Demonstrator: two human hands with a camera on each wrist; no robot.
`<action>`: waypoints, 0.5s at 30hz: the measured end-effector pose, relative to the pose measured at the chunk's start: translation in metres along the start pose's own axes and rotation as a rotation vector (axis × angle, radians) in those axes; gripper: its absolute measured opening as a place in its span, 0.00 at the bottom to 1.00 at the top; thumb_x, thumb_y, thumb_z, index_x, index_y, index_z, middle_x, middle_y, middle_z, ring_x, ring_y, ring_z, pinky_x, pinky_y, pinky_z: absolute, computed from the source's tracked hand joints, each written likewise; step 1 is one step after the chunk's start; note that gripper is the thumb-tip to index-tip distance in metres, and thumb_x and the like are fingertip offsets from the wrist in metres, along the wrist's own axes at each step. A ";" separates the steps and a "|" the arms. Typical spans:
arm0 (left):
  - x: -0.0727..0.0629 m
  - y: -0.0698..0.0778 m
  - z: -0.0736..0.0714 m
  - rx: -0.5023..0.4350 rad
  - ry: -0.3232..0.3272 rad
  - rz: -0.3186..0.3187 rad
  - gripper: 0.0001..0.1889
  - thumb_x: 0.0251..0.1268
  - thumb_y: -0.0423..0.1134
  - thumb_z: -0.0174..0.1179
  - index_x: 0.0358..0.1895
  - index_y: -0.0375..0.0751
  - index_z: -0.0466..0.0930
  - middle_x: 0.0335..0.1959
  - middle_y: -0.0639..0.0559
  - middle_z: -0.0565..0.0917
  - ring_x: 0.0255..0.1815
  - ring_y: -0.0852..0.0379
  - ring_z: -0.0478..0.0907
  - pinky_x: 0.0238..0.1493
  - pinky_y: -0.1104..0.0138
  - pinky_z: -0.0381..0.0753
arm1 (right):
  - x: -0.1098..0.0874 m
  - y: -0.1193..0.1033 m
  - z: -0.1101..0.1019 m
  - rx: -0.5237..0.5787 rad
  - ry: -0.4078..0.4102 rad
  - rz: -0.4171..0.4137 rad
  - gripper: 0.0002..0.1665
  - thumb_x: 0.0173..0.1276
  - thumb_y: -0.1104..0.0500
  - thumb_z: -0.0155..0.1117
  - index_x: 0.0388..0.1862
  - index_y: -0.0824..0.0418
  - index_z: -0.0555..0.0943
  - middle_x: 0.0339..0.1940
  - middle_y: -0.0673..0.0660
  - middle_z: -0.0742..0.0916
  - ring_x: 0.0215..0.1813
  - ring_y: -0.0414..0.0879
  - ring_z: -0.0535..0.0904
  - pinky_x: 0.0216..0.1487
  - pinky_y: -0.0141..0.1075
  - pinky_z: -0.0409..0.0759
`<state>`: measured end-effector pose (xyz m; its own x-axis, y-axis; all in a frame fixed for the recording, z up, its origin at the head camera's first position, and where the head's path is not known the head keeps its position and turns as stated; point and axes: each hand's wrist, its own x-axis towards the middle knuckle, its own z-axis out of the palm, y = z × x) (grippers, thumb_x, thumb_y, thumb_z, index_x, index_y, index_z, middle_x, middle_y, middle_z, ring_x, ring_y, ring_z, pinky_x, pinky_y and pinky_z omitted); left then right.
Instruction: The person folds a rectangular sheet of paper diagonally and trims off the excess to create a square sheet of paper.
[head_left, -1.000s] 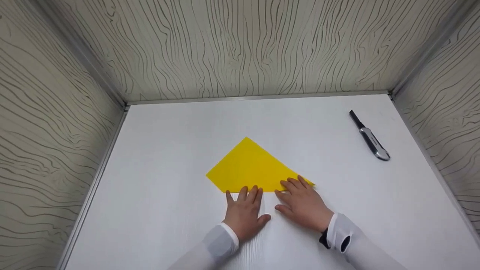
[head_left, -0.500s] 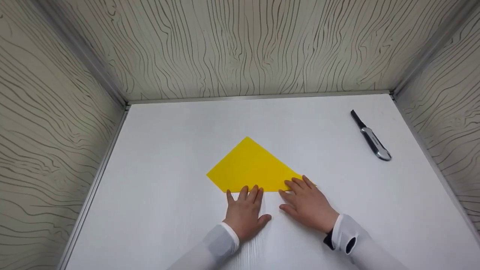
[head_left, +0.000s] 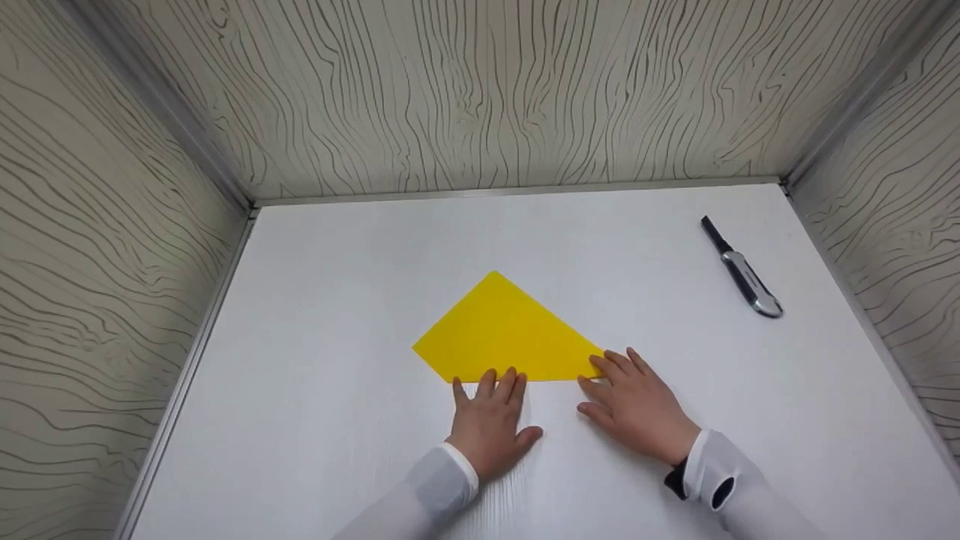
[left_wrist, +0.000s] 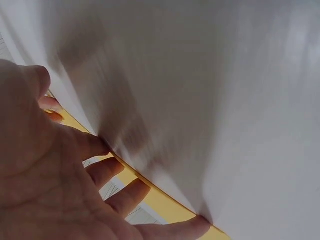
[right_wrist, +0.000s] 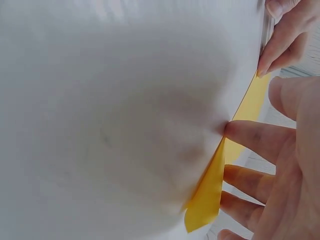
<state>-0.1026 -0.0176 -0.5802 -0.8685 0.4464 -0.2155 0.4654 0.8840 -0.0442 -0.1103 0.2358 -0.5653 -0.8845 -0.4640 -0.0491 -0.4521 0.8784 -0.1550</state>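
A folded sheet of yellow paper (head_left: 499, 326) lies flat on the white table, with a straight near edge and a point at the top. My left hand (head_left: 491, 431) rests with spread fingertips along that near edge, left of its middle. Over the paper's right corner lies my right hand (head_left: 637, 405), its fingertips pressing on the sheet and hiding the tip in the head view. In the right wrist view the yellow corner (right_wrist: 207, 195) shows past the fingers, slightly lifted. Left wrist view: the left fingers (left_wrist: 130, 195) touch the paper's edge (left_wrist: 167, 200).
A utility knife (head_left: 742, 270) with a grey and black handle lies at the table's back right. Wood-patterned panels (head_left: 480, 90) stand behind and at both sides of the white table (head_left: 330, 300).
My right hand has slid to the right along the near edge toward the paper's right corner. The left hand and the paper have stayed in place.
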 end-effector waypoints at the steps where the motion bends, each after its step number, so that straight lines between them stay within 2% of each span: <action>1: 0.000 0.000 0.000 0.008 0.003 0.000 0.44 0.71 0.74 0.41 0.83 0.53 0.55 0.81 0.54 0.61 0.78 0.46 0.60 0.67 0.30 0.61 | -0.001 0.001 0.000 -0.004 0.006 0.003 0.29 0.75 0.40 0.60 0.64 0.56 0.84 0.70 0.63 0.78 0.74 0.63 0.68 0.77 0.62 0.53; 5: 0.000 0.001 0.000 0.022 0.003 -0.004 0.45 0.71 0.75 0.41 0.83 0.53 0.54 0.81 0.54 0.61 0.78 0.46 0.60 0.67 0.30 0.61 | -0.007 0.006 -0.002 -0.013 0.018 0.013 0.28 0.75 0.40 0.61 0.64 0.56 0.84 0.71 0.63 0.78 0.73 0.64 0.68 0.76 0.62 0.54; 15: -0.003 0.000 -0.004 -0.012 0.007 0.002 0.44 0.72 0.73 0.42 0.83 0.52 0.55 0.81 0.54 0.61 0.78 0.46 0.59 0.66 0.29 0.61 | -0.018 0.020 -0.004 -0.030 0.028 0.062 0.28 0.75 0.41 0.62 0.64 0.56 0.84 0.73 0.63 0.75 0.73 0.64 0.67 0.75 0.64 0.55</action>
<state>-0.1006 -0.0188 -0.5753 -0.8690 0.4488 -0.2084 0.4648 0.8849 -0.0321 -0.1039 0.2619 -0.5637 -0.9135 -0.4057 -0.0296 -0.3995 0.9085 -0.1226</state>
